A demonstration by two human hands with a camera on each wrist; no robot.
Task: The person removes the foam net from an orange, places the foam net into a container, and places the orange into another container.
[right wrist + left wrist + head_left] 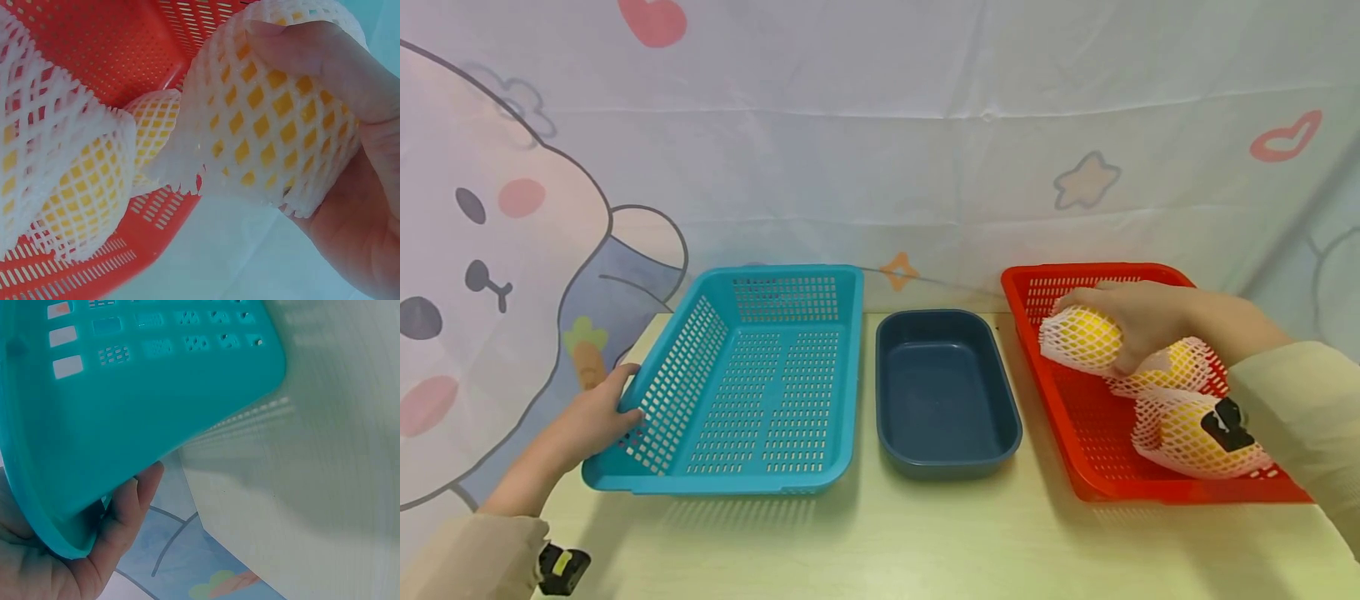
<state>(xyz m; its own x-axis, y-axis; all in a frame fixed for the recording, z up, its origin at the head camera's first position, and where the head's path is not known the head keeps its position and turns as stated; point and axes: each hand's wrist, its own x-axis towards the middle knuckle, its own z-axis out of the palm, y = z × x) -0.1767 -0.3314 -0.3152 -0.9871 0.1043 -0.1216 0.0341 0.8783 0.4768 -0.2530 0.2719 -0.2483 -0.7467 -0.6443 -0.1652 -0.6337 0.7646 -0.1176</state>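
Note:
My right hand (1138,321) grips a yellow fruit (1082,340) in a white foam net, over the far left part of the red basket (1093,454). The right wrist view shows its thumb lying across the netted fruit (275,119). Two more yellow fruits in foam nets, one farther back (1176,367) and one nearer (1187,432), lie in that basket, partly hidden by my arm and hand. At the left, my left hand (595,417) holds the left rim of a turquoise basket (786,375), its fingers (125,515) curled round the edge. Nothing lies inside the turquoise basket.
A dark blue plastic tub (947,400) stands between the two baskets, with nothing in it. All three containers rest on a pale wooden table (925,542). Close behind hangs a printed cloth (925,167) with a cartoon animal, hearts and stars.

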